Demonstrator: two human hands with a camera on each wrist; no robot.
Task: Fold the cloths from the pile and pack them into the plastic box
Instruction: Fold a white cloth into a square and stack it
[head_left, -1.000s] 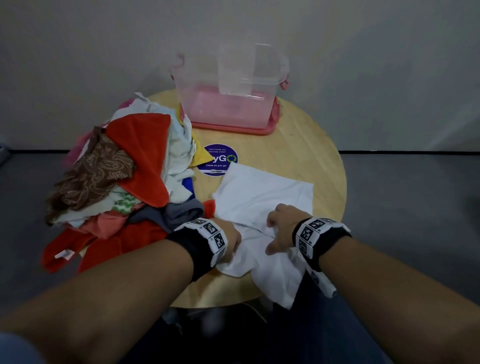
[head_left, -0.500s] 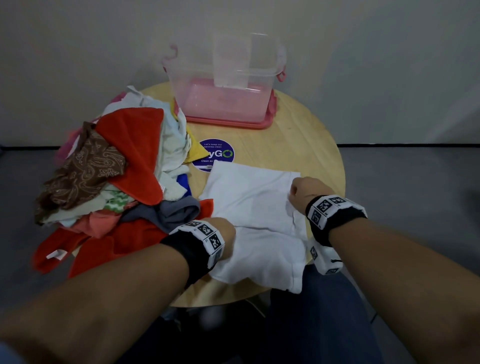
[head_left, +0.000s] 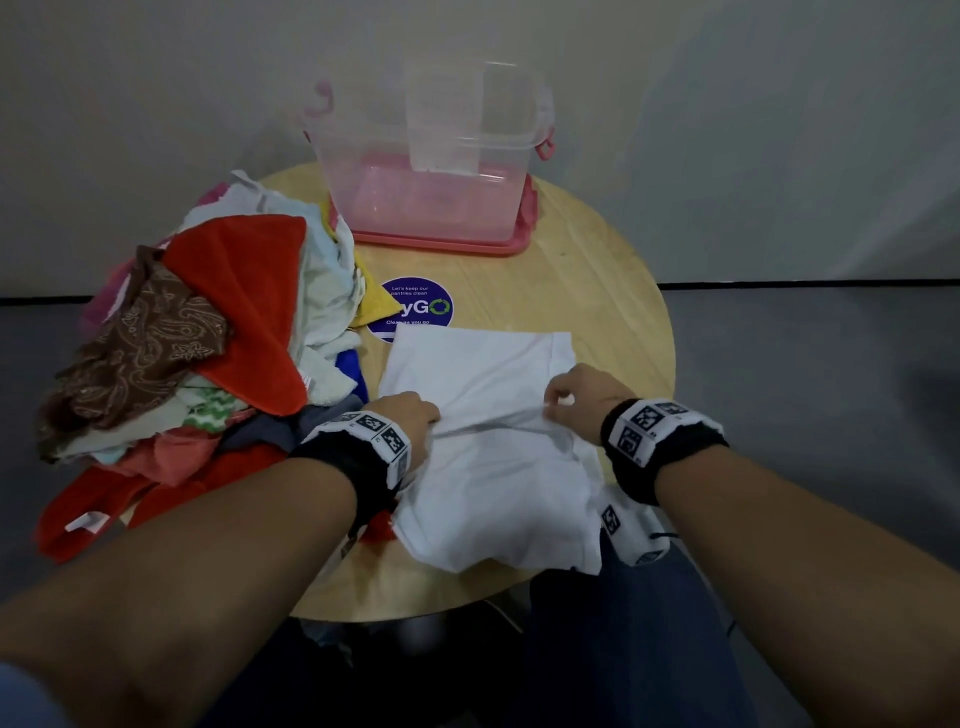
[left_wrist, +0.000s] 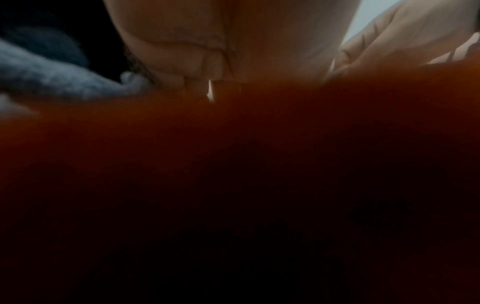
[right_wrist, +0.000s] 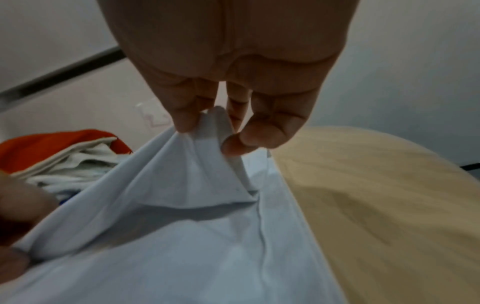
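A white cloth (head_left: 483, 374) lies spread on the round wooden table (head_left: 597, 291), its near edge hanging over the front. My left hand (head_left: 421, 423) and right hand (head_left: 558, 408) each hold a raised crease that runs taut across the cloth's middle. In the right wrist view my right thumb and fingers (right_wrist: 182, 121) pinch a peak of the white cloth (right_wrist: 207, 236). The left wrist view is dark; my left hand (left_wrist: 197, 82) shows curled above a red cloth (left_wrist: 233, 164). The clear plastic box (head_left: 363, 171) stands open on its pink lid at the back.
A tall pile of mixed cloths (head_left: 208, 338), red, brown patterned, white and grey, fills the table's left side and overhangs its edge. A round blue sticker (head_left: 421, 306) sits between the white cloth and the box. A wall rises just behind the table.
My right hand has come back from the cloth's right edge toward its middle and now pinches up a crease. My left hand has shifted forward onto the same crease.
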